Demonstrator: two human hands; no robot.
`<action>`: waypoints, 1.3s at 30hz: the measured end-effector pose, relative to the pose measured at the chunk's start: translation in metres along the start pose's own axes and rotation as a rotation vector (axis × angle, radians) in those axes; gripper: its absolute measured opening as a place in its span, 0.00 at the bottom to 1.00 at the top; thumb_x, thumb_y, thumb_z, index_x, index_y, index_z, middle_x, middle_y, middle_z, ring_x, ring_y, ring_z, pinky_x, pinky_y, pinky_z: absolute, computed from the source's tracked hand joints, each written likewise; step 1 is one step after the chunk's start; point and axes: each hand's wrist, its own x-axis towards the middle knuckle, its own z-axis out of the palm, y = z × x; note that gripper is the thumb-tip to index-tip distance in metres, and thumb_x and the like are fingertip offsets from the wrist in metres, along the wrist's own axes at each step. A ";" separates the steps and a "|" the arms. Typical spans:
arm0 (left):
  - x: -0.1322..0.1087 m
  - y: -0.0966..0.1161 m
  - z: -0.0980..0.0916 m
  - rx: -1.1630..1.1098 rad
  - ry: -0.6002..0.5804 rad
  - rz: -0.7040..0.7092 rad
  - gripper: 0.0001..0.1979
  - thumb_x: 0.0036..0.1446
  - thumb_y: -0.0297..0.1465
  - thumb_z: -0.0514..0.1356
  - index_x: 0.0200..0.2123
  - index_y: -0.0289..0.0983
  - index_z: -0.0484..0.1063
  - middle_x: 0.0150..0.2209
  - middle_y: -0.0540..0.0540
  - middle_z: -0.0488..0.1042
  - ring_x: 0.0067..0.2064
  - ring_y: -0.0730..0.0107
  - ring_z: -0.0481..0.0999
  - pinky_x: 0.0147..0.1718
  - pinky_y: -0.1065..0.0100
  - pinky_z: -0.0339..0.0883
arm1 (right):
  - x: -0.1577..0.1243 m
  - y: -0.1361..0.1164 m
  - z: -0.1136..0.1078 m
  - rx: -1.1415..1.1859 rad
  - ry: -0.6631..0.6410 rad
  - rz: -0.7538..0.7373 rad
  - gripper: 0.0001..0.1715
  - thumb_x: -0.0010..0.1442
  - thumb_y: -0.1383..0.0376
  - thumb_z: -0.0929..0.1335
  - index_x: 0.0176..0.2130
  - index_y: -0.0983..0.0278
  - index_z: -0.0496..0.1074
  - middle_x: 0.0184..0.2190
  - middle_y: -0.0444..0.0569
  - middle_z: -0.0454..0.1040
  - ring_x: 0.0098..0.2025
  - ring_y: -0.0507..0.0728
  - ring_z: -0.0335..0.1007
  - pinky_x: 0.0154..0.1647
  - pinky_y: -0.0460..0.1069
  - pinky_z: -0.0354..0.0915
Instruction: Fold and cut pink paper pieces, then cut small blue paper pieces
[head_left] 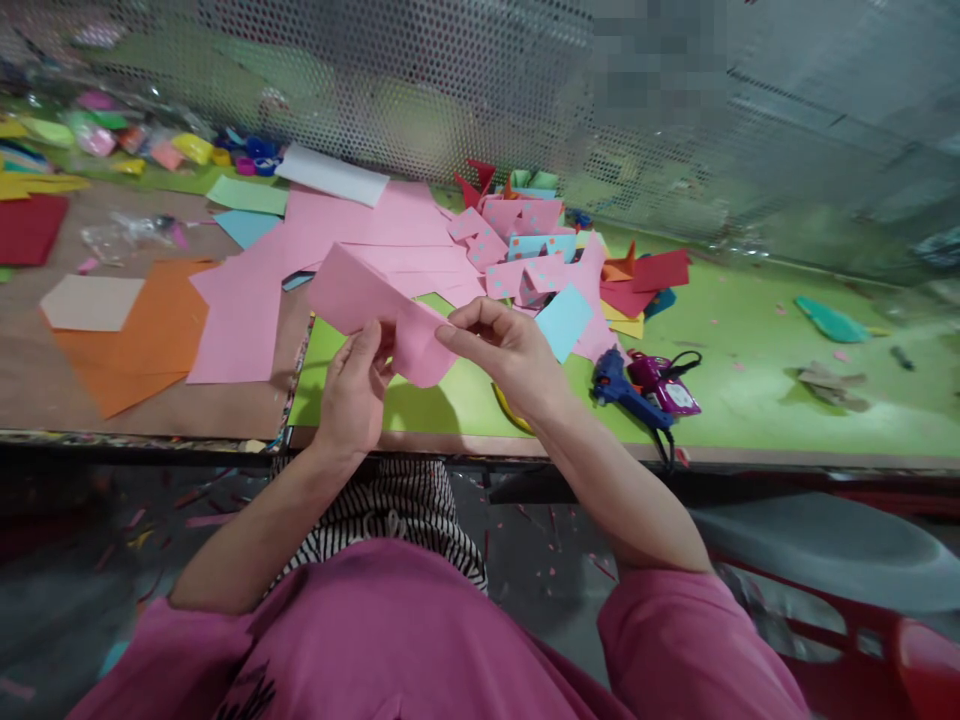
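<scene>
A folded piece of pink paper (367, 293) is held up above the near edge of the table, between my two hands. My left hand (358, 385) grips its lower side, thumb in front and fingers partly hidden behind. With thumb and forefinger, my right hand (499, 350) pinches the paper's right corner. Larger pink sheets (337, 225) lie flat just beyond. Behind my right hand is a group of folded pink pieces with blue dots (529, 275), beside a light blue sheet (564, 320).
A blue glue gun (630, 392) and a purple object with a cord (666, 382) lie right of my right forearm. Orange paper (154, 320) is at left. A perforated metal panel (450, 90) rises behind the table. A red chair (847, 640) stands lower right.
</scene>
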 end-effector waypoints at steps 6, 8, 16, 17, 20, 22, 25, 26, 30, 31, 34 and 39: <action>0.006 -0.003 0.002 0.024 -0.006 0.019 0.19 0.42 0.41 0.80 0.35 0.43 0.79 0.36 0.52 0.80 0.41 0.71 0.78 0.43 0.68 0.71 | 0.005 0.004 -0.001 0.037 0.016 0.021 0.17 0.54 0.54 0.78 0.30 0.61 0.73 0.27 0.41 0.73 0.30 0.50 0.63 0.34 0.49 0.58; 0.009 -0.006 0.002 0.013 0.002 0.016 0.20 0.40 0.40 0.80 0.34 0.43 0.79 0.36 0.53 0.80 0.41 0.73 0.77 0.43 0.70 0.70 | 0.004 0.005 0.001 0.051 0.017 0.026 0.17 0.52 0.54 0.79 0.30 0.61 0.73 0.27 0.41 0.73 0.30 0.50 0.63 0.34 0.49 0.58; 0.013 -0.012 0.000 0.056 0.030 -0.009 0.19 0.42 0.43 0.79 0.33 0.44 0.77 0.36 0.53 0.80 0.43 0.70 0.78 0.41 0.68 0.69 | 0.004 0.005 0.000 0.027 0.011 0.021 0.18 0.52 0.53 0.79 0.30 0.61 0.74 0.27 0.41 0.74 0.29 0.50 0.62 0.32 0.49 0.58; 0.013 -0.012 0.000 0.049 0.028 -0.015 0.19 0.42 0.43 0.79 0.33 0.44 0.77 0.36 0.54 0.80 0.42 0.71 0.78 0.41 0.69 0.70 | 0.005 0.006 -0.001 0.024 0.010 0.023 0.18 0.52 0.53 0.79 0.30 0.61 0.74 0.27 0.41 0.74 0.29 0.50 0.62 0.32 0.49 0.58; 0.011 -0.010 0.002 0.028 0.032 -0.032 0.18 0.41 0.41 0.80 0.33 0.44 0.80 0.35 0.54 0.81 0.39 0.74 0.78 0.39 0.71 0.70 | 0.005 0.007 -0.001 0.023 0.008 0.019 0.17 0.53 0.54 0.79 0.30 0.62 0.74 0.27 0.41 0.73 0.28 0.50 0.62 0.32 0.49 0.57; 0.009 -0.010 0.003 0.020 0.035 -0.033 0.17 0.41 0.41 0.79 0.33 0.44 0.81 0.36 0.53 0.82 0.38 0.73 0.78 0.39 0.71 0.71 | 0.004 0.007 0.000 0.024 0.007 0.014 0.17 0.53 0.54 0.79 0.30 0.61 0.74 0.27 0.41 0.73 0.28 0.50 0.62 0.32 0.49 0.58; 0.008 -0.010 0.003 0.027 0.017 -0.014 0.16 0.44 0.42 0.78 0.33 0.44 0.82 0.37 0.52 0.83 0.41 0.71 0.80 0.40 0.70 0.71 | 0.002 0.008 0.001 0.024 -0.003 0.022 0.19 0.52 0.52 0.79 0.30 0.61 0.74 0.27 0.41 0.74 0.29 0.50 0.62 0.33 0.49 0.58; 0.008 -0.010 0.003 0.032 0.011 -0.009 0.15 0.45 0.42 0.78 0.34 0.44 0.82 0.38 0.52 0.83 0.42 0.70 0.80 0.40 0.69 0.71 | 0.003 0.008 0.001 0.026 -0.004 0.026 0.19 0.52 0.52 0.79 0.30 0.61 0.74 0.27 0.41 0.74 0.29 0.50 0.63 0.33 0.49 0.59; 0.009 -0.012 -0.001 0.060 0.004 0.000 0.16 0.48 0.45 0.76 0.36 0.44 0.82 0.40 0.50 0.84 0.42 0.69 0.80 0.40 0.67 0.72 | 0.008 0.009 -0.005 0.005 0.000 0.028 0.17 0.54 0.53 0.78 0.31 0.61 0.73 0.27 0.41 0.73 0.30 0.50 0.63 0.33 0.49 0.58; 0.009 -0.012 -0.002 0.079 -0.005 0.000 0.17 0.48 0.46 0.76 0.36 0.43 0.82 0.39 0.49 0.83 0.41 0.69 0.80 0.41 0.67 0.73 | 0.010 0.010 -0.007 -0.008 0.001 0.022 0.16 0.54 0.54 0.78 0.31 0.61 0.73 0.27 0.41 0.73 0.30 0.50 0.62 0.33 0.49 0.58; 0.009 -0.010 -0.005 0.146 -0.026 0.001 0.18 0.45 0.45 0.78 0.35 0.41 0.83 0.36 0.48 0.83 0.38 0.70 0.80 0.41 0.67 0.74 | 0.016 0.010 -0.014 -0.057 -0.003 -0.001 0.15 0.55 0.56 0.77 0.31 0.61 0.73 0.26 0.41 0.71 0.29 0.50 0.60 0.32 0.49 0.55; 0.010 -0.008 -0.006 0.195 -0.009 0.004 0.17 0.40 0.41 0.80 0.31 0.40 0.83 0.32 0.48 0.83 0.33 0.73 0.79 0.38 0.70 0.74 | 0.019 0.007 -0.018 -0.102 -0.043 -0.009 0.13 0.57 0.58 0.76 0.31 0.61 0.73 0.26 0.41 0.71 0.30 0.51 0.60 0.32 0.50 0.54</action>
